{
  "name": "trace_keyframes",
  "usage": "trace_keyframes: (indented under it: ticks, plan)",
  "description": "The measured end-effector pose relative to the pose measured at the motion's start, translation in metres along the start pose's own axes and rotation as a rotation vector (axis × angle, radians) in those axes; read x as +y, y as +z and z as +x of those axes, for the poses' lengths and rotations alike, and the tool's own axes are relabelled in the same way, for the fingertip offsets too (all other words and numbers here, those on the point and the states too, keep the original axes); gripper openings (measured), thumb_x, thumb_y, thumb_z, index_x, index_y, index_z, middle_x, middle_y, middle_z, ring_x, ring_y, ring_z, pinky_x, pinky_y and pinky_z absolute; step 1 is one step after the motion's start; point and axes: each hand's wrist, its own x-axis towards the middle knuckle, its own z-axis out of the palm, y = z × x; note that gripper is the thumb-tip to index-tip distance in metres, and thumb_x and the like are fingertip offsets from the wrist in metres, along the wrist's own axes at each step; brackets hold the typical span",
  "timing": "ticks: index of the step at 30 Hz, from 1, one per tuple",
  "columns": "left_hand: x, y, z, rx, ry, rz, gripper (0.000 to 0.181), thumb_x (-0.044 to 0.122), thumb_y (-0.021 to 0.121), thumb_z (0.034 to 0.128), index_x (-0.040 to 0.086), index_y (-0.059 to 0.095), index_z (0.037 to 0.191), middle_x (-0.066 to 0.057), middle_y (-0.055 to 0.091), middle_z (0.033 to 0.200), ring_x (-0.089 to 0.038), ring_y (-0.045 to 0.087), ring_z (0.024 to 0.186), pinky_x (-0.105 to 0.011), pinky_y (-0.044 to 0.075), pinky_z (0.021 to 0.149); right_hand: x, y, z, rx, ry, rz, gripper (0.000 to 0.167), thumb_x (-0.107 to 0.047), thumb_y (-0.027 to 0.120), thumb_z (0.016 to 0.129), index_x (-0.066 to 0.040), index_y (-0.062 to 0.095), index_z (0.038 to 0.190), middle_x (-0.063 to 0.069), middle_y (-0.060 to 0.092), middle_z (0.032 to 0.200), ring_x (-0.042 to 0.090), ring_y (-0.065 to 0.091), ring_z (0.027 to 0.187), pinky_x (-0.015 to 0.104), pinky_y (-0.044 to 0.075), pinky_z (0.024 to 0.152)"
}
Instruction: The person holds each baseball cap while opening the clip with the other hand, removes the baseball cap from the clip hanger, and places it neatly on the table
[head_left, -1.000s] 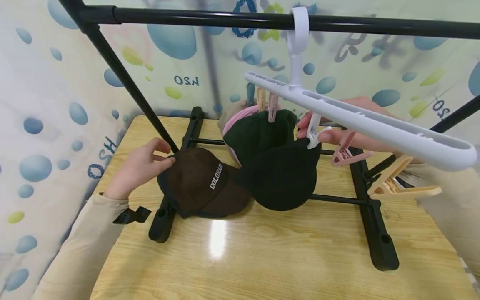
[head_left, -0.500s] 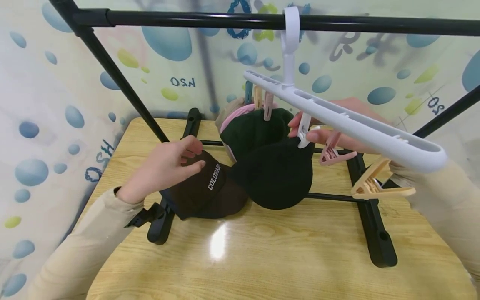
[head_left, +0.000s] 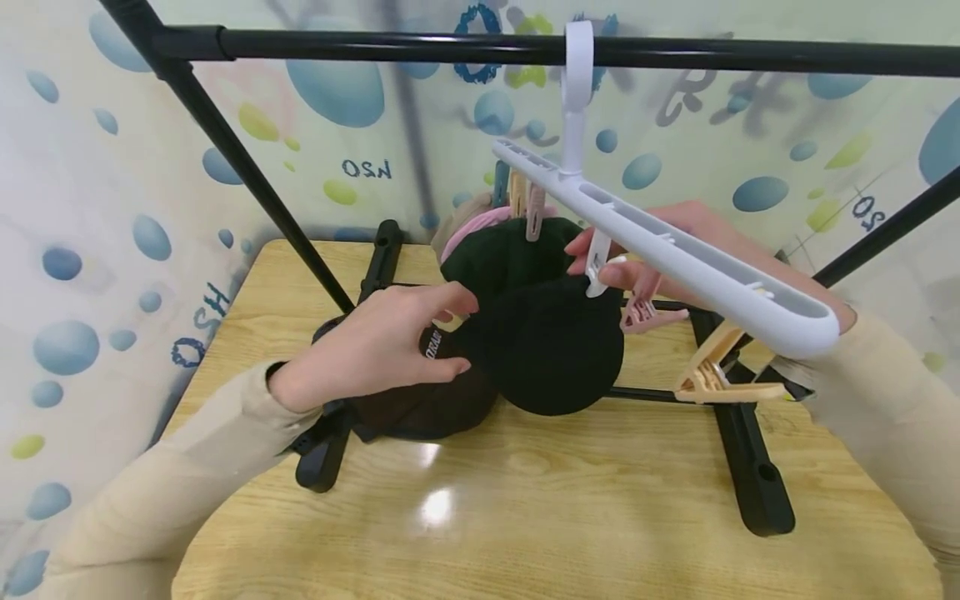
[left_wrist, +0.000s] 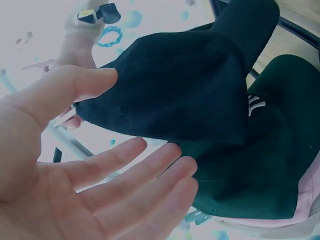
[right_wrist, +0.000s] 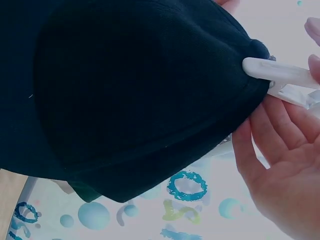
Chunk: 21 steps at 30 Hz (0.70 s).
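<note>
A black cap (head_left: 555, 354) hangs from a white clip (head_left: 597, 257) under a white hanger (head_left: 795, 327). My right hand (head_left: 693, 218) pinches that clip, and in the right wrist view its fingers touch the cap's edge beside the clip. My left hand (head_left: 375, 346) is spread at the cap's left side, thumb apart from the fingers. In the left wrist view, the thumb overlaps the black cap (left_wrist: 170, 90) with the fingers below; I cannot tell whether they touch it. A brown cap (head_left: 427, 408) with white lettering lies on the table, partly hidden by the left hand.
Behind the black cap hangs a dark green cap (head_left: 495, 262), with pink and beige ones behind it. A pink clip (head_left: 651, 317) and a yellow clip (head_left: 716, 383) dangle from the hanger's right part. The black rack (head_left: 757, 479) stands on a wooden table (head_left: 562, 517).
My left hand has moved right, from the brown cap to the left side of the black cap. The right hand stays at the white clip; the hanger's near end has shifted left in view.
</note>
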Motion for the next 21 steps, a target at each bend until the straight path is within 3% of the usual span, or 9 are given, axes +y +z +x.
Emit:
trace_keyframes:
  ticks: [4,10,14,18,21]
  plan:
    - [0.003,0.003,0.005,-0.01,0.002,0.012,0.048,0.023,0.078,0.0793,0.007,0.057,0.119,-0.003,0.064,0.112,-0.015,0.062,0.098,-0.034,0.049,0.081,0.002,-0.001,0.002,-0.027,0.004,0.077,0.022,0.014,0.058,0.088,0.001,0.072,0.1,0.02,0.057,0.126,0.027,0.058,0.098,0.04,0.055,0.068]
    - [0.005,0.004,0.015,0.018,0.031,0.007,0.053,0.025,0.077,0.0821,0.008,0.053,0.126,-0.004,0.062,0.115,-0.015,0.06,0.094,-0.034,0.048,0.079,0.004,0.0,0.003,-0.049,0.004,0.207,0.022,0.011,0.058,0.091,0.004,0.069,0.108,0.019,0.056,0.126,0.024,0.06,0.099,0.03,0.051,0.078]
    - [0.005,0.007,0.022,0.004,0.054,-0.006,0.05,0.026,0.075,0.084,0.008,0.055,0.126,-0.003,0.064,0.114,-0.016,0.06,0.095,-0.033,0.048,0.081,0.006,0.0,0.004,-0.054,0.035,0.311,0.023,0.007,0.056,0.094,0.005,0.067,0.113,0.019,0.056,0.127,0.021,0.062,0.097,0.027,0.049,0.077]
    - [0.004,0.009,0.029,0.006,0.099,-0.043,0.043,0.026,0.075,0.0847,0.008,0.058,0.119,0.001,0.064,0.104,-0.013,0.058,0.088,-0.03,0.047,0.075,0.006,0.002,0.004,0.019,0.081,0.327,0.034,0.013,0.058,0.09,0.003,0.063,0.122,0.019,0.057,0.126,0.02,0.063,0.094,0.026,0.05,0.072]
    - [0.005,0.009,0.036,0.012,0.154,-0.093,0.035,0.025,0.075,0.0855,0.009,0.06,0.112,0.004,0.061,0.091,-0.013,0.055,0.078,-0.029,0.044,0.068,0.006,0.002,0.004,0.037,0.059,0.272,0.038,0.017,0.059,0.086,0.003,0.063,0.121,0.02,0.057,0.126,0.021,0.063,0.093,0.027,0.05,0.071]
